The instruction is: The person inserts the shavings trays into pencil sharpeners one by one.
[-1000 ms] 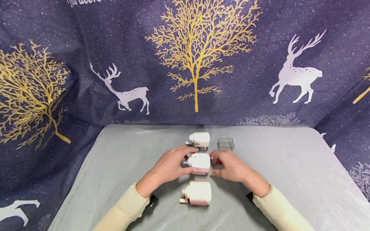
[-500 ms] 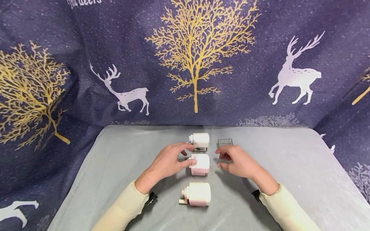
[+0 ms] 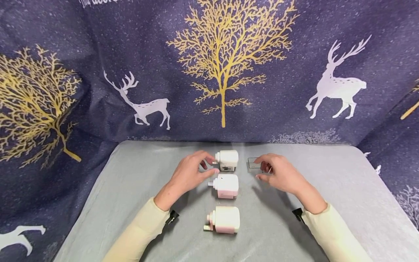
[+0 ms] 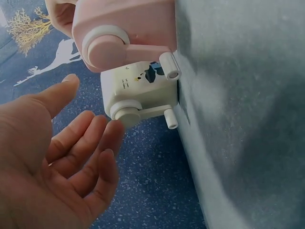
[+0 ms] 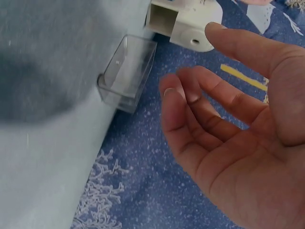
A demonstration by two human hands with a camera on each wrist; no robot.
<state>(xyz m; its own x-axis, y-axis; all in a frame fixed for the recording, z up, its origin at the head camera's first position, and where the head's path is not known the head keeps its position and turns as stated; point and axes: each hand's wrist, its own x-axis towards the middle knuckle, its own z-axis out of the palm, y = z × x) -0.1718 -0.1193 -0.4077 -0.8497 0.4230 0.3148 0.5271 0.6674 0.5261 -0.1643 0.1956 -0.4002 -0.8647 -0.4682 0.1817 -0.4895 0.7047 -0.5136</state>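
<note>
Three hand-crank pencil sharpeners stand in a column on the table. The farthest is a white sharpener (image 3: 228,159) with a dark printed picture; its drawer slot (image 5: 162,20) is open and hollow in the right wrist view. Beside its crank side my left hand (image 3: 190,173) hovers, fingers loosely bent and holding nothing. Its fingertips overlap the white crank knob (image 4: 127,117) in the left wrist view. A clear shavings drawer (image 5: 125,76) lies on the table to the right of the white sharpener. Close by it, my right hand (image 3: 280,174) has relaxed, bent fingers and holds nothing.
Nearer to me come a middle pink sharpener (image 3: 228,187) and a front pink sharpener (image 3: 226,219), both with cranks toward the left. A grey cloth covers the table (image 3: 131,182). Behind its far edge hangs a dark blue curtain (image 3: 196,134) with trees and deer.
Both hands have left the middle pink sharpener. My left hand has moved forward to the white sharpener, and my right hand forward and right to the clear drawer. The sharpeners have not moved.
</note>
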